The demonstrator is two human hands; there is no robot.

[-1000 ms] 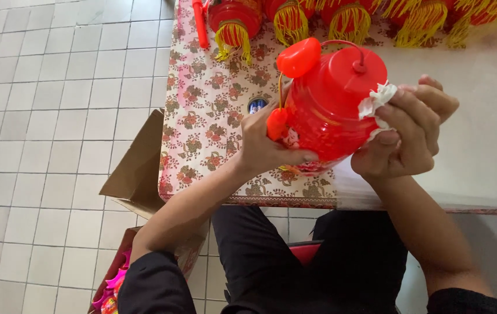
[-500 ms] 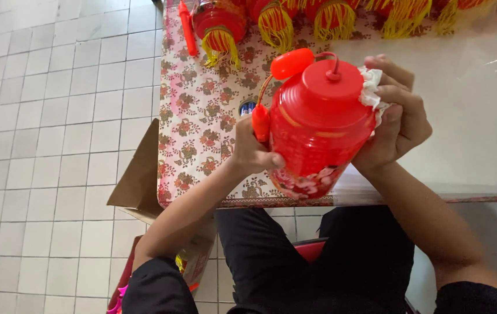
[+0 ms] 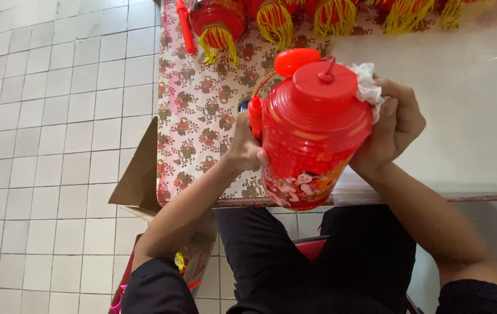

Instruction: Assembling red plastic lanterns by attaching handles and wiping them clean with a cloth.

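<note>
A red plastic lantern with a round lid, a wire loop and a picture near its bottom is held above the table's front edge. My left hand grips its left side beside a small red handle piece. My right hand presses a crumpled white cloth against the lantern's upper right side. A red-orange knob sticks up behind the lid.
A floral tablecloth covers the table's left part; its right part is a pale surface. Several red lanterns with yellow tassels line the far edge. A cardboard box stands on the tiled floor at left.
Both hands have tilted the lantern more upright and brought it closer to me. The right hand with the cloth has shifted to the upper right side.
</note>
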